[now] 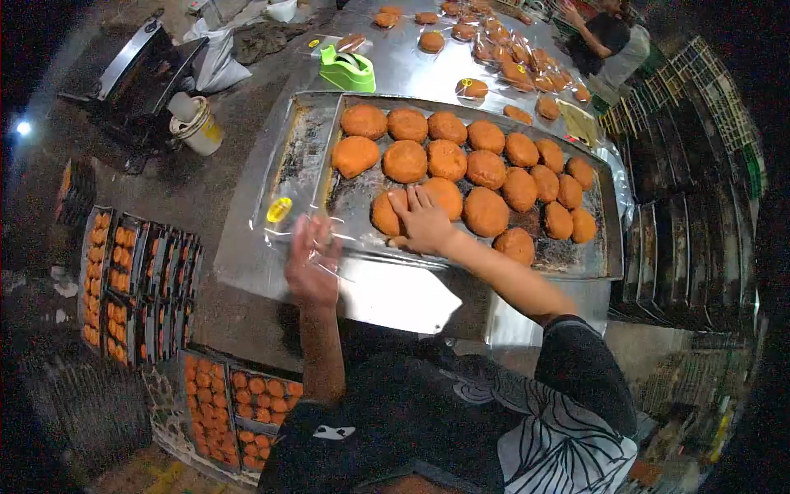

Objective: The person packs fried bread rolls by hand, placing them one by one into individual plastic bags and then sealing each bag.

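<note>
My left hand [314, 262] is closed on a clear plastic bag [265, 221] with a yellow label, at the tray's near left edge; its fingers are slightly blurred. To its right, my right hand [426, 222] has its thumb at the near side and its fingertips on top of a round brown bun [383, 216]. Another bun [444, 198] touches its fingers on the far side. Both buns lie in a metal tray [355, 221] with several more in rows. The palm hides part of the gripped bun.
A green tape dispenser [347, 71] stands beyond the tray. Bagged buns [514, 70] lie on the metal table [395, 62]. Stacked bun trays [140, 288] and a white bucket [197, 128] are at left, racks [683, 230] at right. A person [605, 45] is at the far right.
</note>
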A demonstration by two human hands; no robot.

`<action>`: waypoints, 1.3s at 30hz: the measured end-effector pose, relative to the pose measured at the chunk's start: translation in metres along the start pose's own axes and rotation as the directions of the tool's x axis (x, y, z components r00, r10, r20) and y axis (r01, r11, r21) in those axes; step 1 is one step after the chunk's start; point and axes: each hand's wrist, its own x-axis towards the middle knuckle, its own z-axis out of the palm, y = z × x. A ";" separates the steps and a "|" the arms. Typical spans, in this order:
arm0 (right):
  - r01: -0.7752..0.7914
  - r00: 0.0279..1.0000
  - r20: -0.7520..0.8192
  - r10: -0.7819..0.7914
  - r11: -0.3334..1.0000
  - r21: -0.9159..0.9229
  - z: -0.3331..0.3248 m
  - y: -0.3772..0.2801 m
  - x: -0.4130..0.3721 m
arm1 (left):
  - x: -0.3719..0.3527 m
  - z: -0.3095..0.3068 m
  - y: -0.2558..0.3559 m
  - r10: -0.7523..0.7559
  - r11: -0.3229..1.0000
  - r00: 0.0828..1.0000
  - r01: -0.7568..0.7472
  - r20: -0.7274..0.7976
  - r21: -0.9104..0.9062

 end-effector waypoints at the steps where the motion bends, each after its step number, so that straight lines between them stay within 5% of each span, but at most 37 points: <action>1: -0.021 1.000 0.011 0.022 0.992 -0.122 0.000 -0.011 0.001 | 0.000 0.015 0.011 -0.048 0.983 0.999 0.044 -0.018 -0.178; 2: -0.104 0.980 0.164 0.113 0.993 -0.063 -0.016 -0.020 0.011 | 0.003 0.010 0.016 -0.052 0.950 0.985 0.100 0.166 -0.297; 3: -0.093 0.982 0.159 0.101 0.994 -0.056 -0.033 -0.021 0.018 | -0.001 0.018 0.020 -0.039 0.952 0.986 0.086 0.162 -0.294; 5: -0.513 0.836 0.452 0.310 0.732 0.449 -0.060 -0.022 0.028 | -0.009 0.040 0.024 -0.152 0.866 0.988 0.126 -0.016 -0.483; 6: -0.382 0.919 0.209 0.334 0.621 0.684 -0.062 -0.025 0.016 | -0.010 0.036 0.023 -0.159 0.811 0.987 0.136 0.010 -0.569; 7: -0.370 0.924 0.199 0.326 0.634 0.679 -0.064 -0.037 -0.015 | -0.023 0.026 0.018 -0.147 0.806 0.989 0.132 0.020 -0.577; 8: -0.180 0.924 -0.169 0.343 0.781 0.598 -0.089 -0.055 -0.040 | -0.026 0.023 0.013 -0.123 0.765 0.992 0.106 0.017 -0.635; 9: -0.038 0.811 -0.512 0.283 0.899 0.437 -0.113 -0.067 -0.062 | -0.029 0.022 0.007 -0.109 0.722 0.994 0.088 0.012 -0.686; 11: 0.102 0.744 -0.647 0.166 0.929 0.355 -0.148 -0.083 -0.086 | -0.040 0.038 -0.016 -0.120 0.775 0.993 0.087 -0.011 -0.625; 13: 0.111 0.787 -0.616 0.037 0.973 0.201 -0.167 -0.079 -0.096 | -0.063 0.078 -0.057 0.150 0.956 0.989 -0.140 0.017 -0.259; 14: 0.039 0.776 -0.621 0.108 0.975 0.218 -0.168 -0.075 -0.098 | -0.074 0.092 -0.076 0.271 0.962 0.959 -0.266 0.084 -0.070; 18: -0.030 0.697 -0.663 0.271 0.936 0.351 -0.157 -0.060 -0.163 | -0.105 0.113 -0.117 0.058 0.987 0.939 -0.105 0.340 0.122; 21: -0.212 0.590 -0.661 0.463 0.879 0.427 -0.143 -0.052 -0.187 | -0.125 0.101 -0.166 -0.102 0.995 0.912 0.093 0.397 0.042; 22: -0.251 0.569 -0.659 0.492 0.867 0.430 -0.135 -0.051 -0.190 | -0.139 0.105 -0.170 -0.265 0.964 0.923 0.244 0.279 0.108; 24: -0.248 0.577 -0.641 0.505 0.857 0.452 -0.125 -0.049 -0.207 | -0.127 0.087 -0.178 -0.410 0.912 0.819 0.378 0.400 0.162; 26: -0.246 0.577 -0.612 0.541 0.829 0.502 -0.119 -0.056 -0.234 | -0.130 0.082 -0.184 -0.404 0.910 0.690 0.368 0.600 0.188; 28: -0.283 0.574 -0.575 0.583 0.800 0.529 -0.116 -0.053 -0.243 | -0.147 0.083 -0.199 -0.407 0.913 0.698 0.295 0.589 0.281; 30: -0.264 0.585 -0.632 0.509 0.856 0.445 -0.109 -0.036 -0.237 | -0.149 0.071 -0.221 -0.483 0.873 0.716 0.440 0.504 0.211; 33: -0.063 0.540 -0.652 0.532 0.798 0.599 -0.114 -0.039 -0.246 | -0.161 0.089 -0.211 -0.496 0.857 0.793 0.514 0.355 0.049; 34: -0.046 0.432 -0.502 0.749 0.574 0.817 -0.106 -0.041 -0.252 | -0.146 0.066 -0.212 -0.626 0.664 0.568 0.748 0.534 -0.019; 35: -0.108 0.417 -0.414 0.809 0.496 0.861 -0.110 -0.032 -0.258 | -0.153 0.059 -0.219 -0.626 0.666 0.572 0.746 0.530 -0.019; 36: -0.167 0.397 -0.322 0.860 0.412 0.896 -0.115 -0.023 -0.264 | -0.164 0.056 -0.229 -0.639 0.769 0.675 0.551 0.368 0.324; 37: -0.213 0.568 -0.339 0.750 0.532 0.820 -0.083 0.009 -0.267 | -0.171 0.053 -0.235 -0.573 0.694 0.784 0.308 0.239 0.651; 38: -0.386 0.675 0.046 0.736 0.299 0.873 -0.090 0.030 -0.267 | -0.173 0.047 -0.237 -0.533 0.593 0.779 0.067 0.330 0.802; 39: -0.191 0.667 -0.297 0.683 0.542 0.818 -0.083 0.050 -0.260 | -0.173 0.037 -0.239 -0.511 0.447 0.747 -0.191 0.425 0.874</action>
